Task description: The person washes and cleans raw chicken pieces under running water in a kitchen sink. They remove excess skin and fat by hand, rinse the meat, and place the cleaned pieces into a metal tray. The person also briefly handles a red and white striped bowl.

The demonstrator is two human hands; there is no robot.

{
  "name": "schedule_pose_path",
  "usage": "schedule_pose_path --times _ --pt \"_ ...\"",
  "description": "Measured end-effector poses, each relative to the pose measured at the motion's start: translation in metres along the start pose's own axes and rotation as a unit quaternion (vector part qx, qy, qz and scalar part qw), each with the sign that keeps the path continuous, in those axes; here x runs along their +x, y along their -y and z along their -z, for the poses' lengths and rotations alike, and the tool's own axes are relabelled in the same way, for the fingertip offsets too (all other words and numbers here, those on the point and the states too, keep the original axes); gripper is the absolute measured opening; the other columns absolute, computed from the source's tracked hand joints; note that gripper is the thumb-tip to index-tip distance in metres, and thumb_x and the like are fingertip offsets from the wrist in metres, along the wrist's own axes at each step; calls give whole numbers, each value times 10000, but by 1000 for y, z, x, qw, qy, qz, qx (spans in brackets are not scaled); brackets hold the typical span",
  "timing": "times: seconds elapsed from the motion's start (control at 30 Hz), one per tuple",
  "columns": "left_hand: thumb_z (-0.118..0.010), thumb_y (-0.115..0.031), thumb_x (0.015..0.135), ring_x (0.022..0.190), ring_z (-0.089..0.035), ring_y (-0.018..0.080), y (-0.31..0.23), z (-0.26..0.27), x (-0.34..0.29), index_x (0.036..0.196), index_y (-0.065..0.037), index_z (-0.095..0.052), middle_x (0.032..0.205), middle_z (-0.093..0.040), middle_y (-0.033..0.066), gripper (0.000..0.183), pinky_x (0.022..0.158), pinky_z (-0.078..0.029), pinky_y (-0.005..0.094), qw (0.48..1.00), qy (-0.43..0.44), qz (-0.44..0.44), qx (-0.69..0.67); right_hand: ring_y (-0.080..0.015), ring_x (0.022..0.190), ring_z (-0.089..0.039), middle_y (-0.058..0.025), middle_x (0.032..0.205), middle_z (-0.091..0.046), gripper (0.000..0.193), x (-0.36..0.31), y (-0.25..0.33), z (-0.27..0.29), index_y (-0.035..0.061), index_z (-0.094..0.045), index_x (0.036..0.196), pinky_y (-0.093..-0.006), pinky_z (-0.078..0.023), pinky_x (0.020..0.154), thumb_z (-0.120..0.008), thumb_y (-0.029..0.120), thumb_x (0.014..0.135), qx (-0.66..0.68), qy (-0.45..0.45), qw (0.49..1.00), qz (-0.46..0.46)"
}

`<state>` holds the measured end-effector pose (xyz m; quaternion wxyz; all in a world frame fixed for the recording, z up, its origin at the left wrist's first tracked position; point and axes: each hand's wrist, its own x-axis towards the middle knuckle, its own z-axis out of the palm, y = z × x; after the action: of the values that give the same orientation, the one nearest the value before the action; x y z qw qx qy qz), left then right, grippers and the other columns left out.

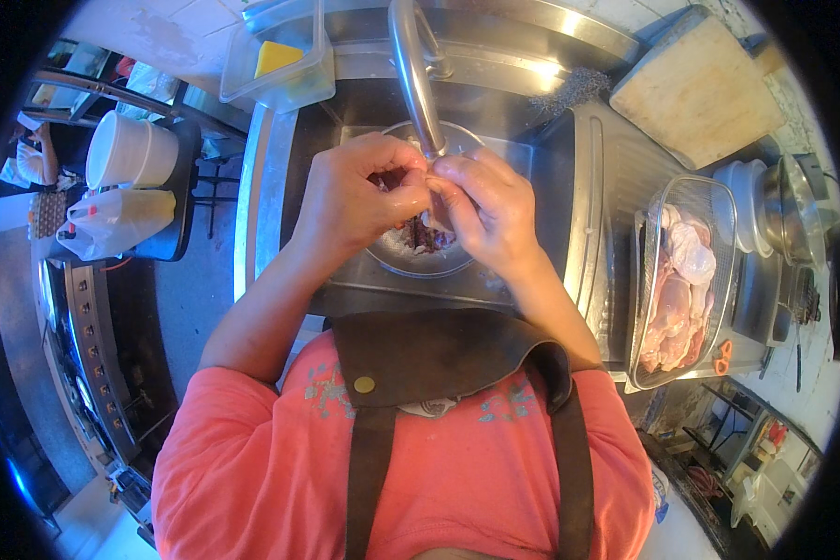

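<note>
My left hand (369,191) and my right hand (495,210) meet over the sink (345,271), just below the end of the faucet. Both are closed, thumbs and fingertips pinched together. Between them hangs a small pale pinkish piece of what looks like raw meat (438,213), mostly covered by the fingers. Beneath the hands, a round metal bowl (420,271) rests in the sink. Dark red bits and pale scraps (424,239) lie inside it, partly hidden by my hands.
A curved faucet (411,65) arches above the hands. Right of the sink stands a wire basket of raw chicken pieces (679,289), with orange-handled scissors (722,358) beside it. A cutting board (700,93) leans behind. A clear tub (308,86) holds a yellow sponge (276,59).
</note>
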<state>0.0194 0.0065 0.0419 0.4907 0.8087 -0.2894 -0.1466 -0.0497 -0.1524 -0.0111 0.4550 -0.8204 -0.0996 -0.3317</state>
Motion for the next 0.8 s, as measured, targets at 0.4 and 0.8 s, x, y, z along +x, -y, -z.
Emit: schedule_pose_path --times 0.4,0.8 --pt "-626 -255 906 902 -511 82 65 -52 -1 1105 -52 -511 981 -547 19 307 804 -425 258 948 77 32 -308 -138 774 -622 -87 890 -652 112 -6 -28 -18 21 -594 965 -254 -512 689 -630 76 874 514 -158 757 -372" --pt "-691 -247 854 951 -586 138 70 -52 6 1174 -7 -535 1107 -584 70 429 769 -488 275 916 96 96 -377 -236 992 -595 -128 1082 -603 311 -18 -48 -4 47 -557 1126 -389 -510 863 -558 284 925 571 -168 661 -457"
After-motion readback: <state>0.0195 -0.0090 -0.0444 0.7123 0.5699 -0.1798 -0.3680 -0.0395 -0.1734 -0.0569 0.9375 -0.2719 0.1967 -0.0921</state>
